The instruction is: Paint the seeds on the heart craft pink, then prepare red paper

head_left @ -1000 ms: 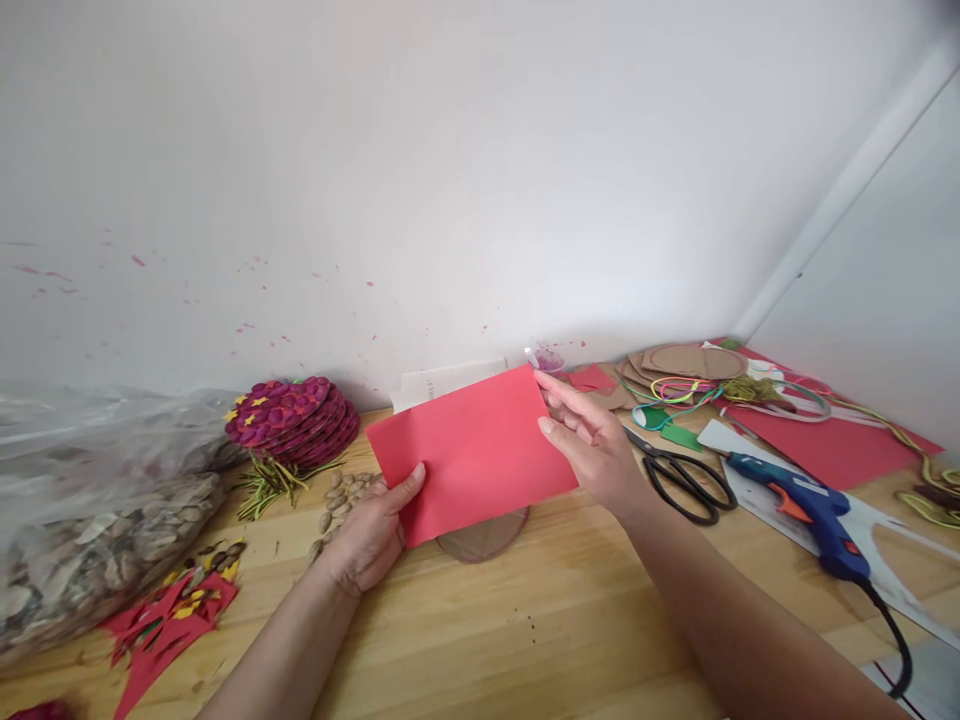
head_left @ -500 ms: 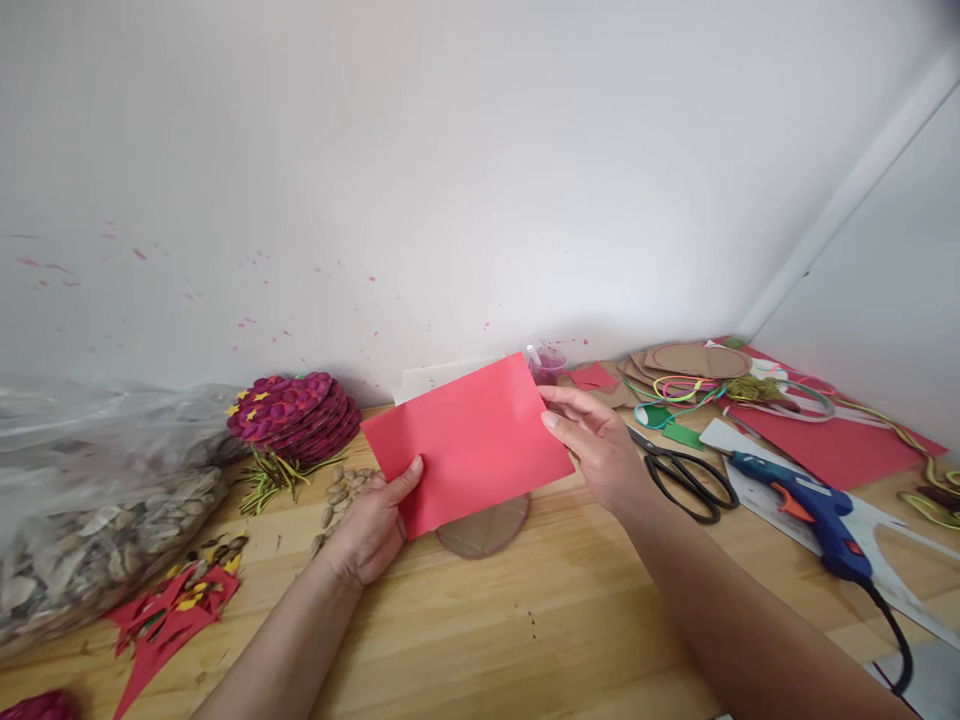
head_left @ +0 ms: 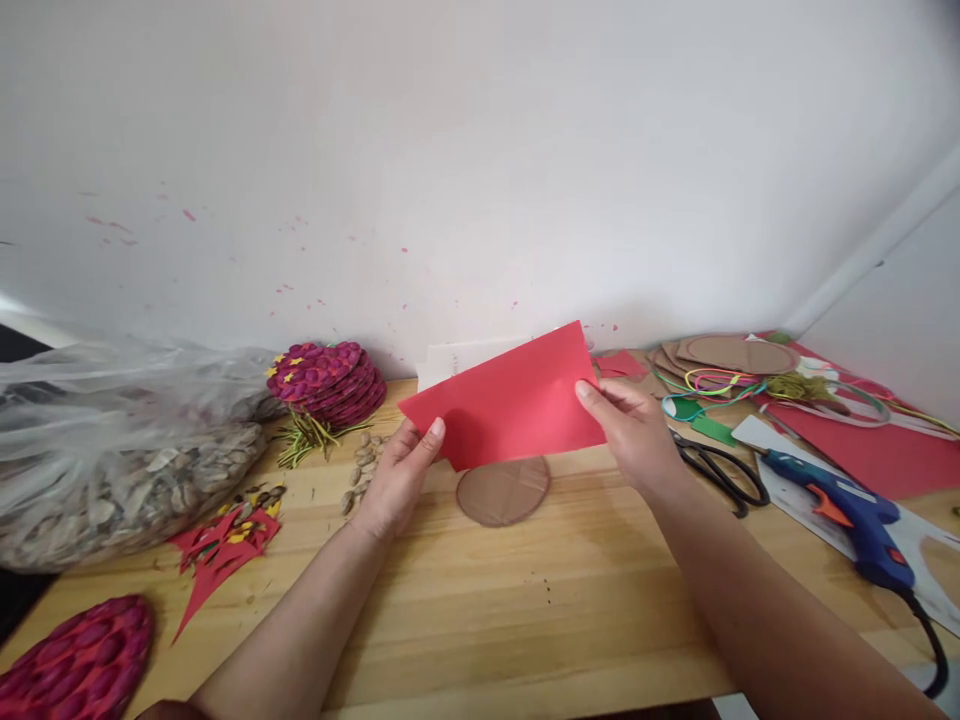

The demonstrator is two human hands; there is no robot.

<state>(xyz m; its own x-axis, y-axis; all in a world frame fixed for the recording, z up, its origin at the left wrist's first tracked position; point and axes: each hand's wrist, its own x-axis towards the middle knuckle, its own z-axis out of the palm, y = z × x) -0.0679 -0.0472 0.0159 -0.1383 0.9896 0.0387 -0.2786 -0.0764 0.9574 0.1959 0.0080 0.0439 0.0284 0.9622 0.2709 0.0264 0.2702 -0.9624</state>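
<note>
A sheet of red paper [head_left: 517, 400] is held up in the air, tilted, its right end higher. My left hand [head_left: 409, 470] pinches its lower left corner, thumb on the near face. At the right edge my right hand [head_left: 630, 425] grips it the same way, fingers mostly behind the sheet. Below the paper a round cardboard disc [head_left: 502, 492] lies on the wooden table [head_left: 480, 610], its far edge hidden by the sheet. Several pistachio shells [head_left: 362, 465] lie just left of my left hand.
Scissors [head_left: 724, 470] and a blue glue gun [head_left: 847, 510] lie to the right, near cords [head_left: 712, 382] and cardboard discs [head_left: 739, 354]. On the left are a bag of shells [head_left: 150, 490], red paper scraps [head_left: 225, 555], a stack of purple decorated discs [head_left: 330, 385] and another purple disc [head_left: 82, 665].
The red paper is tipped further back and looks narrower, uncovering more of the cardboard disc. Both hands keep hold of it. The view has swung left, showing more of the purple disc.
</note>
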